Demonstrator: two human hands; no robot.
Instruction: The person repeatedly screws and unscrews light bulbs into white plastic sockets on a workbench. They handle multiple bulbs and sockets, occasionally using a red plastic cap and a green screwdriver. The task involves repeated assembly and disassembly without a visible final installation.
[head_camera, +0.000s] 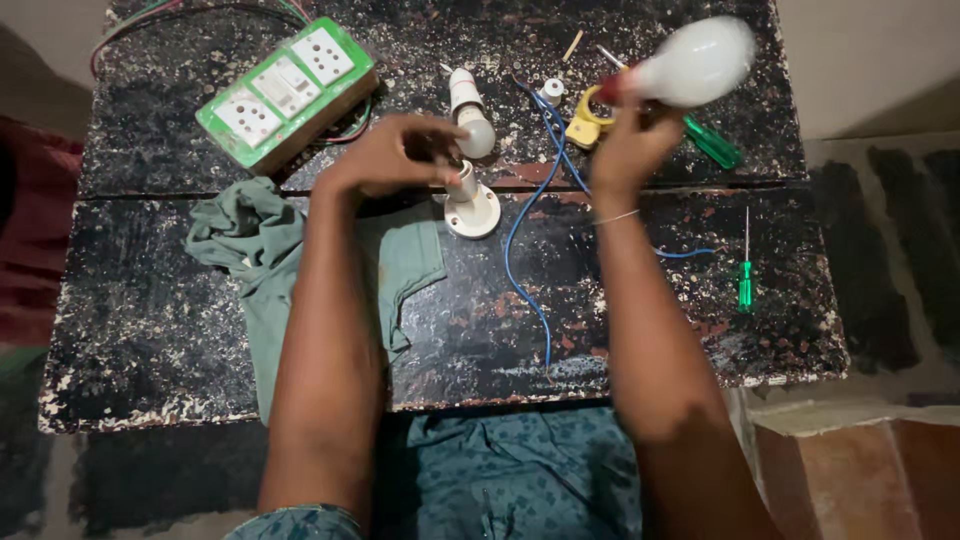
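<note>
My right hand (628, 140) grips a large white bulb (695, 62) by its reddish base and holds it raised above the worn black table (150, 330), glass end pointing right. My left hand (392, 155) rests its fingertips on a white lamp holder (470, 203) that stands on the table's middle. Just behind the holder lies a smaller white bulb (470, 112).
A green switchboard with white sockets (285, 88) lies at the back left with coloured wires behind it. A green cloth (270, 250) lies under my left forearm. A blue wire (525, 240), a yellow tool (588, 122), a green-handled screwdriver (712, 142) and a small green tester (745, 270) lie to the right.
</note>
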